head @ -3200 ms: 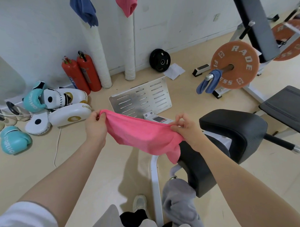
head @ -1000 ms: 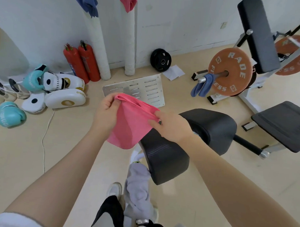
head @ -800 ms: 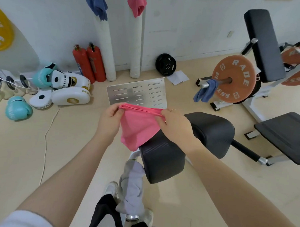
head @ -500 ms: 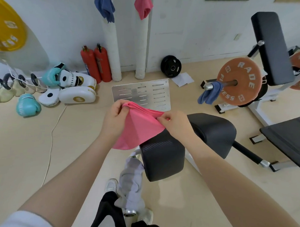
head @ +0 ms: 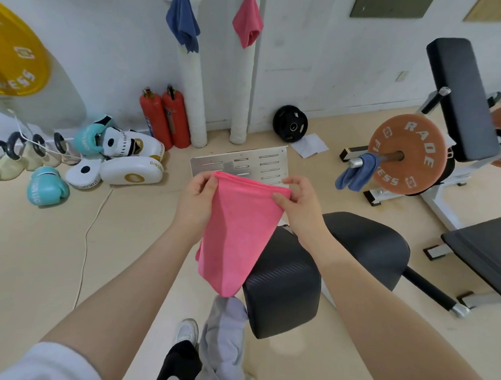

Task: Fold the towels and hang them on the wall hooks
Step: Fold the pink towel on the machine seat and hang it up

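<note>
Left hand (head: 196, 205): the left top corner of the pink towel (head: 236, 232) is pinched, the fingers curled round the cloth.
Right hand (head: 298, 204): the right top corner of the same towel is pinched between thumb and fingers.
Pink towel: it is held up in the air between the two hands, above the black padded seat (head: 312, 266); the top edge is stretched level and doubled, and the cloth hangs down narrowing to a point.
Grey towel (head: 224, 339): it is seen draped low down, just under the pink towel's lower tip, beside the seat; what carries it cannot be told.
Hung blue towel (head: 183, 19): it is seen hanging on the wall at the top of a white padded pipe (head: 190, 82).
Hung pink towel (head: 248, 22): it is seen hanging on the wall near the blue one, over the second white pipe.
Blue towel on bar (head: 356, 175): it is draped over the bar end by the orange weight plate (head: 406, 155).
Floor (head: 42, 253): boxing gloves and pads, two red fire extinguishers (head: 165, 118), a metal slotted plate (head: 241, 164) and a black weight disc (head: 290, 125) are seen lying or standing along the wall.
</note>
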Action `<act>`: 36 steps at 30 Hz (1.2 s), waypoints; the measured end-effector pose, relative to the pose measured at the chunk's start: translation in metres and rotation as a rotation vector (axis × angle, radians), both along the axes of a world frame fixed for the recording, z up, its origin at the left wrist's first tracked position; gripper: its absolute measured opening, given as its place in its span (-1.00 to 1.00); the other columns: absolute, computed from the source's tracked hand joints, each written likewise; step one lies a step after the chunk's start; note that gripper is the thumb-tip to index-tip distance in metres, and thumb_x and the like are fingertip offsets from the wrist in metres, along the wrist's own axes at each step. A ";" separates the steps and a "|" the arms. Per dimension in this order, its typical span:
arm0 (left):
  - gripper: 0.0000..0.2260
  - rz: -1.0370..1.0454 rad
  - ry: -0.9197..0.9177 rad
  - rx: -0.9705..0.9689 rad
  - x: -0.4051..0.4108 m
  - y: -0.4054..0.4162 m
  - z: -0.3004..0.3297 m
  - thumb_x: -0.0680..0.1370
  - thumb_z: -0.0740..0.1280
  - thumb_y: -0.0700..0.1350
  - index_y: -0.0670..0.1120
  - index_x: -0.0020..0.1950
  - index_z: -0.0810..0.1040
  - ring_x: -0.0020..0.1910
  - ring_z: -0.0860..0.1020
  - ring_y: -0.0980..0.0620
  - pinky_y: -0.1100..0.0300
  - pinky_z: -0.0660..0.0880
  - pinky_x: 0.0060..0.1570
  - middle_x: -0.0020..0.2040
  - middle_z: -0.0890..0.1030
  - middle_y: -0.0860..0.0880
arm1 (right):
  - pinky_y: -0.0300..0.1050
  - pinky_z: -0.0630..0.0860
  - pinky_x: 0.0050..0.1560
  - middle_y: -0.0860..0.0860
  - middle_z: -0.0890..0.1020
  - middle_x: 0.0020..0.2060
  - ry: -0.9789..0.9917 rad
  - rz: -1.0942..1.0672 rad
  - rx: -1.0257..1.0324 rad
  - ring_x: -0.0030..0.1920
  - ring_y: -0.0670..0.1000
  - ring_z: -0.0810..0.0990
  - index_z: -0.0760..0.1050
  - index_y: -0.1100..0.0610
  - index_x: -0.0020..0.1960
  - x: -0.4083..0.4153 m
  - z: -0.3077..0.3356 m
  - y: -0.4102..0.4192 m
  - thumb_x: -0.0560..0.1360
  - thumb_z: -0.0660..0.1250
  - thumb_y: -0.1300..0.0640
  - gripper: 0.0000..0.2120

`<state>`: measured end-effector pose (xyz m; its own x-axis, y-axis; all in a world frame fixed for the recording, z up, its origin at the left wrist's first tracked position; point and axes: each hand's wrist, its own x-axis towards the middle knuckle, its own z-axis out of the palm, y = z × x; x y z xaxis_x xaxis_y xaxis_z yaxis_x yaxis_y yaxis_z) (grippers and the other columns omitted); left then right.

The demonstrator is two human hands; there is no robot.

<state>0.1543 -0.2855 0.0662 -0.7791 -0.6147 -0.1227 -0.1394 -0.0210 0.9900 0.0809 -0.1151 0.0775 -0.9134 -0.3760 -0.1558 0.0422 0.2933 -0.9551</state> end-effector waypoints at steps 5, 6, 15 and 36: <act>-0.85 -0.054 0.165 -0.002 -0.027 -0.003 0.030 0.62 0.14 -0.16 -0.02 -0.01 0.49 -0.28 0.45 0.40 0.43 0.39 -0.13 -0.18 0.51 0.16 | -0.22 0.43 0.05 -0.15 0.59 -0.16 0.177 -0.107 -0.078 -0.09 -0.18 0.53 0.54 0.00 -0.06 -0.034 0.031 -0.011 0.47 0.28 0.35 -0.75; -0.84 -0.079 0.179 -0.003 -0.029 -0.001 0.035 0.63 0.14 -0.15 0.01 -0.03 0.49 -0.26 0.46 0.40 0.44 0.41 -0.10 -0.17 0.52 0.17 | -0.24 0.44 0.03 -0.14 0.59 -0.19 0.187 -0.122 -0.108 -0.11 -0.16 0.53 0.52 -0.03 -0.12 -0.037 0.035 -0.009 0.47 0.27 0.37 -0.71; -0.79 -0.368 -0.078 -0.002 0.013 0.050 -0.021 0.62 0.13 -0.20 -0.02 -0.10 0.51 -0.27 0.46 0.30 0.33 0.38 -0.07 -0.23 0.52 0.11 | -0.24 0.37 -0.20 -0.04 0.50 -0.31 0.042 0.115 0.204 -0.30 -0.11 0.44 0.42 0.13 -0.10 -0.009 -0.007 0.081 0.49 0.32 0.19 -0.93; -0.80 -0.559 -0.419 -0.165 0.063 0.125 -0.107 0.52 0.23 -0.22 0.05 -0.13 0.58 -0.20 0.56 0.12 0.17 0.47 -0.01 -0.20 0.62 0.10 | -0.22 0.38 0.08 -0.02 0.57 0.02 -0.126 0.247 0.455 0.07 -0.03 0.50 0.54 0.09 -0.02 0.048 -0.107 0.159 0.42 0.20 0.30 -0.77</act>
<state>0.2170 -0.1608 -0.0406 -0.8906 -0.1737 -0.4204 -0.4546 0.3097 0.8351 0.1293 0.0437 -0.0299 -0.7697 -0.4464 -0.4563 0.0255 0.6928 -0.7207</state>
